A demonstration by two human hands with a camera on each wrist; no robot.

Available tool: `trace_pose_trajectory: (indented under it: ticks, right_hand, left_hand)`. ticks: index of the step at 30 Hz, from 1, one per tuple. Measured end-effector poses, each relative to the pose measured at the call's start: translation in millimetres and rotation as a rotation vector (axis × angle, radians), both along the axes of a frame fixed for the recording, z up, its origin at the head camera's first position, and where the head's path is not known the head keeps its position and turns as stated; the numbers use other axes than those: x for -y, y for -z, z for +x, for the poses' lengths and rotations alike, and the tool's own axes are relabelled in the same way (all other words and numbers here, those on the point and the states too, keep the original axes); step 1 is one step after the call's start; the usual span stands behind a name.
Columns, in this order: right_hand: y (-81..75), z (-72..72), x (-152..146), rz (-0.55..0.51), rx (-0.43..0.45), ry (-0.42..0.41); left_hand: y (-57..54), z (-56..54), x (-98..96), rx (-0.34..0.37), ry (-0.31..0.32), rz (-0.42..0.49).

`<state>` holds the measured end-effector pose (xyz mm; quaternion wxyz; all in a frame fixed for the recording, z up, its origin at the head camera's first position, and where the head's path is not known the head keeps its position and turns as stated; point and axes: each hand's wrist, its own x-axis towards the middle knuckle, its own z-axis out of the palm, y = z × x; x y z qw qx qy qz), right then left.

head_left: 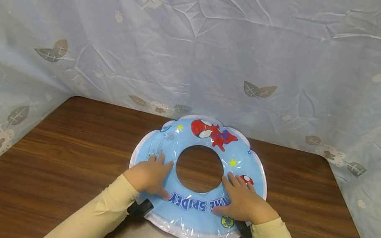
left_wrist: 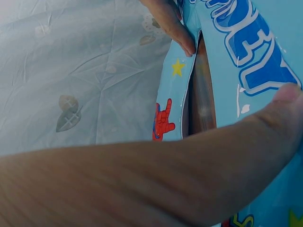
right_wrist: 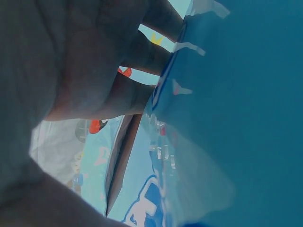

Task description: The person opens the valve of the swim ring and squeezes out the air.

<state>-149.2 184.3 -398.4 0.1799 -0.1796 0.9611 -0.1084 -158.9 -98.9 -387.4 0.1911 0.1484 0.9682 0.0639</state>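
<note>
A light blue inflatable swim ring [head_left: 191, 221] with red cartoon figures, yellow stars and "SPIDEY" lettering lies on the wooden table. My left hand [head_left: 151, 175] rests on the ring's left side, fingers spread and pointing away from me. On the right side, my right hand [head_left: 246, 199] lies on the ring with its fingers spread, the fingertips near the central hole. In the left wrist view, the thumb of the left hand [left_wrist: 227, 161] touches the blue lettering. The right hand [right_wrist: 94, 61] in the right wrist view covers much of the ring's surface [right_wrist: 246, 118].
The dark brown wooden table [head_left: 72, 158] extends on both sides of the ring. A grey-blue curtain [head_left: 194, 51] with leaf and flower prints hangs along the back and both sides. Black straps [head_left: 140, 207] sit at the wrists.
</note>
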Motion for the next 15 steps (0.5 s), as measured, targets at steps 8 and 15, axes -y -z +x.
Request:
trace_pose_trajectory:
  ticks: [8, 15]
  right_hand:
    - [1.3, -1.4, -1.3, -0.001, -0.005, 0.000]
    - [2.2, -0.2, -1.1, 0.000, -0.002, 0.006]
  left_hand:
    - [0.1, -0.3, 0.1, 0.001, -0.004, 0.003]
    - [0.6, 0.1, 0.7, 0.000, -0.005, 0.004]
